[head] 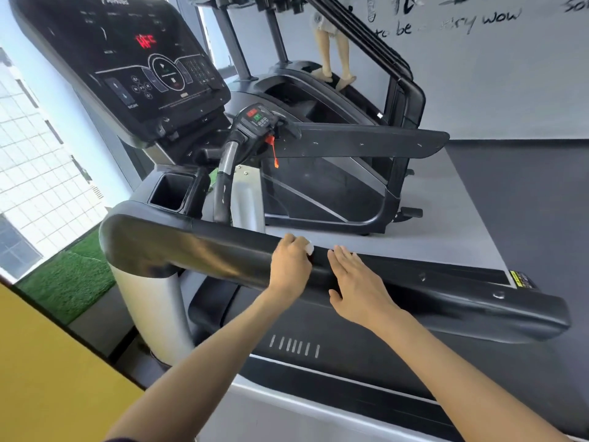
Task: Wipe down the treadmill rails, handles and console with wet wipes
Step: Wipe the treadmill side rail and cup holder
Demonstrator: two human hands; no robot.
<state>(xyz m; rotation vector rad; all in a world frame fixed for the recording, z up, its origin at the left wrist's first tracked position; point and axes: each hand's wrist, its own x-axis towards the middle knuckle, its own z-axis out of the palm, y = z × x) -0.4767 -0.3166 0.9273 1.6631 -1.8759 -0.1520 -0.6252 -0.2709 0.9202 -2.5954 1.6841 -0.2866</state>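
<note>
A long black side rail of the treadmill runs across the middle of the view. My left hand lies on top of it with fingers curled over a white wet wipe, of which only a small corner shows. Just to its right, my right hand rests flat on the same rail with fingers straight. The black console with red digits lit tilts at the upper left. A centre handle with a small control pad stands below it, and the far rail stretches to the right.
A stair-climber machine stands beyond the far rail, with a person's bare legs on its steps. A cup holder sits by the near rail's front end. The treadmill belt lies below. Windows and green turf are at left.
</note>
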